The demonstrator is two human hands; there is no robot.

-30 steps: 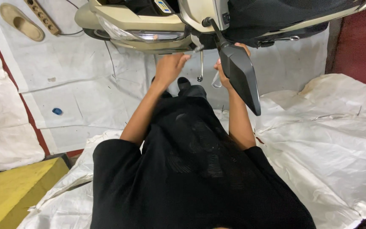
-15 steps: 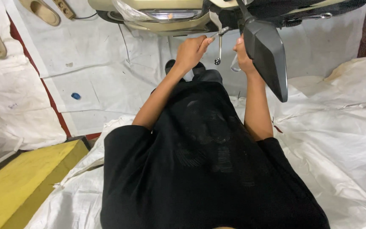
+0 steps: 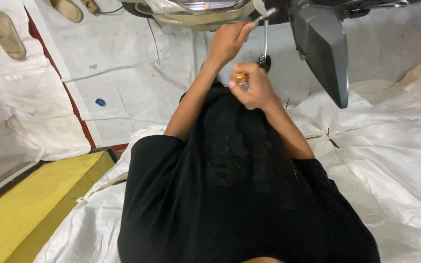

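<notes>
Left hand [image 3: 227, 41] raised under the scooter's headlight [image 3: 196, 7], fingers closed on a thin metal tool [image 3: 264, 17]; right hand [image 3: 252, 85] lower (just below the dark mirror [image 3: 325, 53]), wrapped round a small gold-capped bottle [image 3: 241, 78]; white sheeting [image 3: 391, 160] beneath.

Mirror [image 3: 323, 51] right of scooter headlight [image 3: 196, 6]

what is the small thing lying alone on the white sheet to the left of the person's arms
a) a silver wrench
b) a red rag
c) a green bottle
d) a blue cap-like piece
d: a small blue piece lies alone on the white sheet, left of the left hand, apart from both arms.
</notes>
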